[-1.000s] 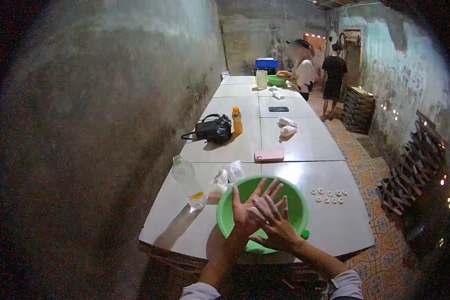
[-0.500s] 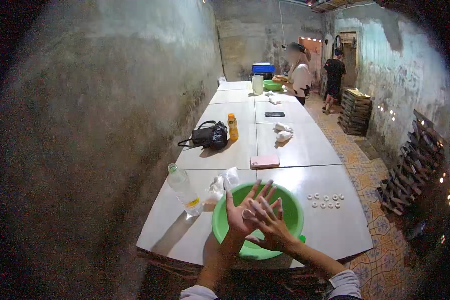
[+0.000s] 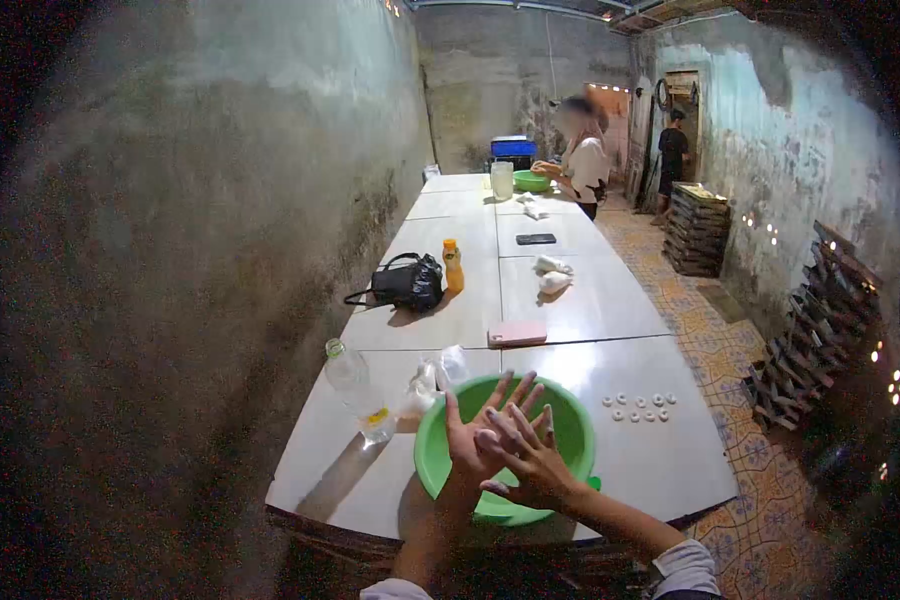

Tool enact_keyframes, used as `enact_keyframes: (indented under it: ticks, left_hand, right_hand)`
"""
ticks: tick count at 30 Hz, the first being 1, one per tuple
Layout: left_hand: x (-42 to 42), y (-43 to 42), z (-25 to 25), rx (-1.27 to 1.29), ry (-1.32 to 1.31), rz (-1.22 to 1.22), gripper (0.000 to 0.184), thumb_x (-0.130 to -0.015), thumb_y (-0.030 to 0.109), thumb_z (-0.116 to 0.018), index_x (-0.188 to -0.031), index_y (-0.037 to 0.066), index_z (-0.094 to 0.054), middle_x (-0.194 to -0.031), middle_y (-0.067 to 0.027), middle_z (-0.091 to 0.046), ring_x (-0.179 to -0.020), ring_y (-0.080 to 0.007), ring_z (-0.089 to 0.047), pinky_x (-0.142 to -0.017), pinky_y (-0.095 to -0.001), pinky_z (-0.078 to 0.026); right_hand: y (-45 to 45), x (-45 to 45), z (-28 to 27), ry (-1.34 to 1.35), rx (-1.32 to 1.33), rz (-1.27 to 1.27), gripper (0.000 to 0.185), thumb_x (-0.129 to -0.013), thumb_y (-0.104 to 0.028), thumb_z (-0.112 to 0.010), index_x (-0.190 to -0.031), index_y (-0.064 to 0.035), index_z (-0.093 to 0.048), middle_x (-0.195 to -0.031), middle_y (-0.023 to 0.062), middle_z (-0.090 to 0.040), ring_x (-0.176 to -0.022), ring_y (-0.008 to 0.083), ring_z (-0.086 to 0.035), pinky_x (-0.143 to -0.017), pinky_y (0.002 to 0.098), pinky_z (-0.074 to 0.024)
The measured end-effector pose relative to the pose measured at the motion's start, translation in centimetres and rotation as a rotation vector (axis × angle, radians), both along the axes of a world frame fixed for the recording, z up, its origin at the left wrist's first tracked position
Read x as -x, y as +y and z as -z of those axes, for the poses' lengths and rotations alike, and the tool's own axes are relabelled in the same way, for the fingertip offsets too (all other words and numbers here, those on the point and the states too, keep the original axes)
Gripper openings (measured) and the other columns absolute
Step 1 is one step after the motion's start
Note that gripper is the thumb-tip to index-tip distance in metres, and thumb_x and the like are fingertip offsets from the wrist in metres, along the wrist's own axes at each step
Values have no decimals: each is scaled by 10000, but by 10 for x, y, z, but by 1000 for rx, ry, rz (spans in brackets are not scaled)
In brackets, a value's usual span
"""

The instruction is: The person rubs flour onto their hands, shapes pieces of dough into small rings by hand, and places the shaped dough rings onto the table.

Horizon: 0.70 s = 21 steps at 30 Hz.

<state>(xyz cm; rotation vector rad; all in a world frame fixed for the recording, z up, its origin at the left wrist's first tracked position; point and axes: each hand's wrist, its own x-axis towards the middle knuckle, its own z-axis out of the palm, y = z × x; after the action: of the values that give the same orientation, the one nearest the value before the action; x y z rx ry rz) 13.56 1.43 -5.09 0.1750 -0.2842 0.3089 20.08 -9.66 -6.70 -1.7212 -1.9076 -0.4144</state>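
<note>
Above a green basin [image 3: 430,465] I hold my left hand [image 3: 467,447] palm up, fingers stretched and apart. My right hand [image 3: 532,462] lies across that palm, its fingers extended and spread. White residue coats the fingertips of both hands. Whether a small white lump sits between the right fingers and the left palm, I cannot make out. To the right of the basin, several small white rings [image 3: 641,402], like shaped dough, lie in two rows on the table [image 3: 660,480].
A clear bottle [image 3: 355,385] and white plastic bags [image 3: 438,375] stand left of the basin. Beyond are a pink phone [image 3: 517,333], a black bag [image 3: 410,285], an orange bottle [image 3: 453,265] and white bundles [image 3: 553,278]. A person [image 3: 585,165] works at another green basin [image 3: 531,181].
The camera view has shifted slightly, so the table appears a little further left and lower. My right fingers have moved slightly on the left palm. The far person in black has turned toward the doorway.
</note>
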Motion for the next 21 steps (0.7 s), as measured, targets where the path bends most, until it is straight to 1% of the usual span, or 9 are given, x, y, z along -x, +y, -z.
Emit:
enact_keyframes:
  ticks: [3,5,7,11,12,13,15,16,21]
  left_hand:
    - [-1,-2,2,34,-30,-1,932,-796,741,-234,-1407,43,-146,-1442,-218,-173,-1332,-360,-194,-1070,-583,-136]
    - [-2,0,3,20,-42,-1,938,-794,744,-227,-1408,41,-134,-1445,-221,-164,-1337,-361,-182,-1074,-581,-124]
    - [-2,-2,3,-82,-50,-5,963,-770,773,-206,-1421,75,-74,-1455,-186,-160,-1345,-327,-168,-1087,-547,-133]
    - [-3,5,7,-120,-69,31,962,-769,773,-211,-1425,87,-61,-1458,-183,-153,-1347,-325,-166,-1090,-535,-132]
    - [1,7,6,52,-67,100,962,-767,775,-215,-1426,90,-66,-1460,-183,-147,-1347,-329,-161,-1088,-537,-135]
    - [2,7,1,54,-66,94,962,-767,775,-215,-1426,90,-66,-1460,-183,-147,-1347,-329,-161,-1088,-537,-135]
    - [0,1,-1,-61,-36,9,937,-798,742,-209,-1408,35,-119,-1444,-226,-163,-1339,-353,-182,-1074,-567,-142]
    - [-2,3,3,-68,-56,64,979,-758,784,-216,-1427,91,-39,-1459,-190,-145,-1350,-330,-152,-1085,-553,-120]
    - [-5,2,14,-77,10,25,971,-768,777,-207,-1426,85,-35,-1458,-201,-130,-1348,-329,-159,-1084,-551,-132]
  right_hand:
    - [-6,1,-9,10,-47,26,713,-786,-553,-562,-1346,-153,-374,-1446,129,-239,-1350,342,-159,-1049,590,71]
    - [-8,-1,-15,1,-71,44,718,-789,-544,-563,-1348,-138,-367,-1452,128,-230,-1353,343,-151,-1050,587,68]
    - [-9,-2,-10,-30,5,59,721,-791,-533,-564,-1359,-142,-352,-1454,127,-228,-1353,348,-146,-1051,586,62]
    - [-14,-1,-19,-28,-18,72,725,-790,-534,-566,-1364,-153,-342,-1456,129,-218,-1352,372,-128,-1035,620,52]
    - [-14,0,-19,-19,-25,85,738,-777,-545,-574,-1366,-166,-341,-1459,129,-208,-1350,380,-124,-1027,634,53]
    - [-13,1,-18,-17,-24,79,738,-777,-545,-574,-1366,-166,-341,-1459,129,-208,-1350,380,-124,-1027,634,53]
    - [-13,2,-12,-33,80,59,750,-763,-546,-589,-1369,-183,-338,-1459,130,-206,-1350,381,-123,-1032,628,54]
    - [-11,3,-10,-44,83,59,752,-756,-551,-593,-1369,-194,-342,-1460,126,-206,-1354,370,-119,-1037,622,53]
    - [-16,10,-15,20,-1,78,702,-778,-559,-560,-1346,-189,-377,-1454,125,-220,-1351,363,-136,-1043,614,50]
